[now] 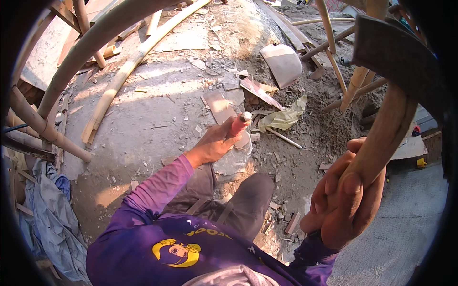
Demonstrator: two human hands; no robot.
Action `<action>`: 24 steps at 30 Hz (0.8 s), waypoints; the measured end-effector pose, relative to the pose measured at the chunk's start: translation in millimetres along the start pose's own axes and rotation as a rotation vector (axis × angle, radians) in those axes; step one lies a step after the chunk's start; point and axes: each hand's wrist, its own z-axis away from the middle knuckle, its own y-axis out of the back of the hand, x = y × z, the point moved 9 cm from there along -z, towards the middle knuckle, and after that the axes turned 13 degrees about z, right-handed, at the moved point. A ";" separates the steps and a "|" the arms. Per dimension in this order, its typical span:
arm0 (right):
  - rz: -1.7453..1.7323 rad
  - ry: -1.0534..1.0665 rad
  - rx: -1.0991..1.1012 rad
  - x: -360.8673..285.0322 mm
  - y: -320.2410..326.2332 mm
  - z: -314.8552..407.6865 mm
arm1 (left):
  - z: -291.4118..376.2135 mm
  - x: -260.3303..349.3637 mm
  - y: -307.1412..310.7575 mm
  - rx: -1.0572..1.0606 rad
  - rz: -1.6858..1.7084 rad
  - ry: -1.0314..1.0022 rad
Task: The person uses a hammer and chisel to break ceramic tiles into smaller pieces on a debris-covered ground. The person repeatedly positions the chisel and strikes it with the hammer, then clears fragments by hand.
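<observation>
My left hand [214,143] is closed around the red grip of a chisel [240,123], whose metal striking end points up toward the camera; its lower end is hidden. On the right, raised near the camera, my right hand [345,200] grips the wooden handle of a hammer [383,132]. The hammer's dark metal head is at the upper right, partly lost in the dark rim of the view. Below the chisel lie broken tile pieces [219,106] on the concrete floor [143,121].
Bamboo poles [121,80] lie and lean at the left, with more scaffold poles at the upper right. A curved pale panel [282,64], a crumpled yellowish sheet [286,116], rubble and sandy soil lie ahead. Grey cloth [53,211] is heaped at the lower left.
</observation>
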 end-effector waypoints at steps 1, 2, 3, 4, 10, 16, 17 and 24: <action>-0.076 -0.004 0.019 4.8 -0.3 -0.6 | 1.7 3.6 2.7 -0.011 -0.020 0.017; -0.046 -0.045 -0.026 18.1 -8.9 -2.5 | 3.1 4.8 5.2 -0.022 -0.037 0.033; 0.198 -0.007 -0.119 35.8 -21.5 -3.4 | 6.6 4.1 9.0 -0.030 -0.045 0.075; 0.458 0.048 -0.193 53.1 -29.5 -2.7 | 6.6 1.3 4.1 -0.041 -0.033 0.106; 0.455 -0.358 -0.456 114.4 -46.3 -1.1 | 10.9 -26.4 4.1 -0.076 -0.071 0.165; 0.503 -0.122 -0.327 80.7 -47.2 11.4 | -0.3 0.2 -11.9 -0.091 -0.099 0.106; 0.537 -0.093 -0.312 80.7 -47.7 12.5 | -0.2 -0.6 -12.4 -0.094 -0.093 0.127; 0.225 -0.218 -0.215 48.9 -19.6 10.3 | 6.6 -3.7 -8.2 -0.092 -0.081 0.166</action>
